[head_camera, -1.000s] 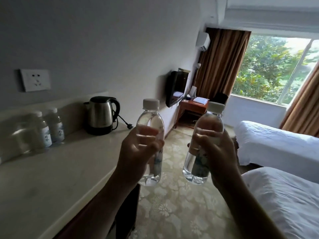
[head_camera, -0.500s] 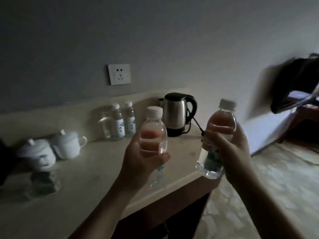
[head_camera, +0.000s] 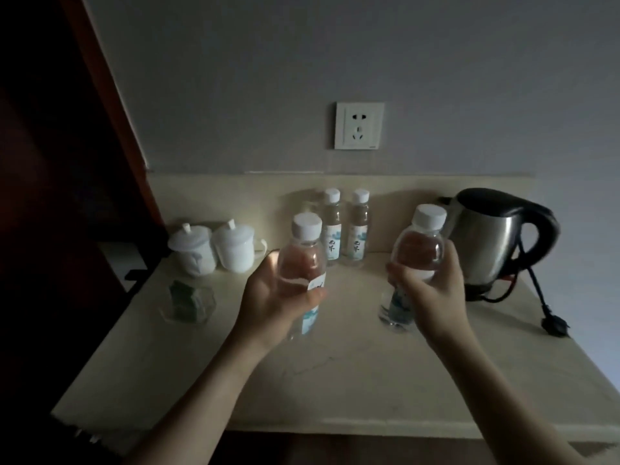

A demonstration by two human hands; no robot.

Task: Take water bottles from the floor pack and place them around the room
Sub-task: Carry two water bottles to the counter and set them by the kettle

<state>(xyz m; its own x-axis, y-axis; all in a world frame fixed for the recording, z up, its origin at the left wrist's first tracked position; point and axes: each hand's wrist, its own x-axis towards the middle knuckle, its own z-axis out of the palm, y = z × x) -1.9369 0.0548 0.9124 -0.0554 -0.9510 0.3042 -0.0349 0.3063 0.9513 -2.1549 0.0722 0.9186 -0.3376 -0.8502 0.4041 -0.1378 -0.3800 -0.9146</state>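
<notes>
Two bottles upright above counter (head_camera: 335,380): left bottle (head_camera: 303,260) in left-hand fingers (head_camera: 315,295), right bottle (head_camera: 417,253) in right-hand fingers (head_camera: 399,275).

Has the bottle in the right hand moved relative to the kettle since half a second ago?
Yes. The clear white-capped water bottle in the right hand was right of the steel electric kettle; now it is left of it, over the beige countertop.

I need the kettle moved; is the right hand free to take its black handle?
Probably not yet: the right hand grips a clear plastic water bottle, though the steel kettle's black handle stands unblocked beside it.
</notes>
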